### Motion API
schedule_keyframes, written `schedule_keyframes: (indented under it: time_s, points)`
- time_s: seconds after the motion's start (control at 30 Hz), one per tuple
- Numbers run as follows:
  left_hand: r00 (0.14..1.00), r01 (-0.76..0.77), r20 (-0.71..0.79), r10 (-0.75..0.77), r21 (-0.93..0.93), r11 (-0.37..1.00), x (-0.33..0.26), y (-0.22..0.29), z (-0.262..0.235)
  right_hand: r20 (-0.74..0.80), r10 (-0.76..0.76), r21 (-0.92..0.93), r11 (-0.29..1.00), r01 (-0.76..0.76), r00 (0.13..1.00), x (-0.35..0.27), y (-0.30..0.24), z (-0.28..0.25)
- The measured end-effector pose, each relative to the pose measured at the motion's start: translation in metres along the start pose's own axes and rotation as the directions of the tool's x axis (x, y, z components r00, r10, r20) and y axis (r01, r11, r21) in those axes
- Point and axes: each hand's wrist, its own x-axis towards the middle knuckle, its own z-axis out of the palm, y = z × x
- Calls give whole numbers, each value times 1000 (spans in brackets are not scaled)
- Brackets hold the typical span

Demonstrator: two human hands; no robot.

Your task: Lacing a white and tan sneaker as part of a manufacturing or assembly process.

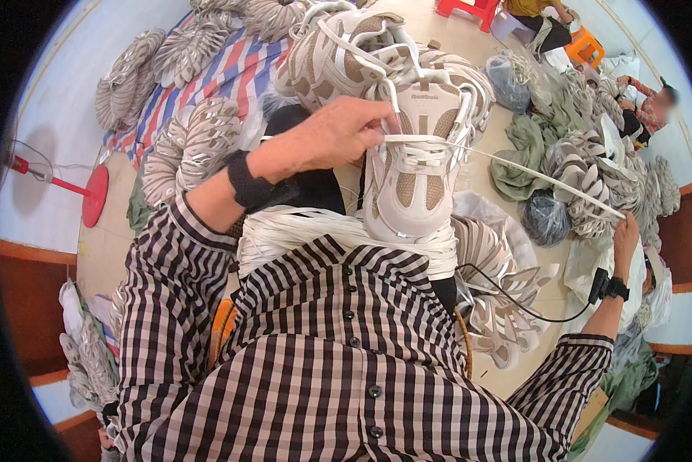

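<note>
A beige shoe upper (415,192) with tan mesh lies toe toward me over my lap, a cream lace (421,150) threaded across its lower eyelets. My left hand (355,125) is closed in a pinch at the left eyelet edge, beside the tongue (423,106). From the shoe a long end of the lace runs taut to the right. Out at arm's length, my right hand (627,237) is closed on that end. Beneath the shoe's toe, a thick bundle of loose cream laces (292,239) lies across my lap.
Stacked uppers (338,58) rise just beyond the shoe; more bundles (192,146) lie at left by a striped sheet (230,85). At right are shoe bundles (584,173), green cloth (523,154) and dark bags (544,217). Other people sit at the far right.
</note>
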Motion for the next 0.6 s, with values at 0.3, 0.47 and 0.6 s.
schedule_keyframes:
  time_s: [0.3, 0.47, 0.6]
  points:
    - [890, -204, -145, 433, 723, 661, -3, 5, -37, 46, 148, 167, 974, -154, 988, -31, 46, 2]
    - [952, -117, -171, 254, 562, 819, -6, -30, -30, 28, 120, 72, 990, -122, 992, -43, 81, 0]
    - [986, 152, -90, -140, 148, 977, -34, -53, -57, 23, 183, 74, 980, -185, 983, -55, 82, 1]
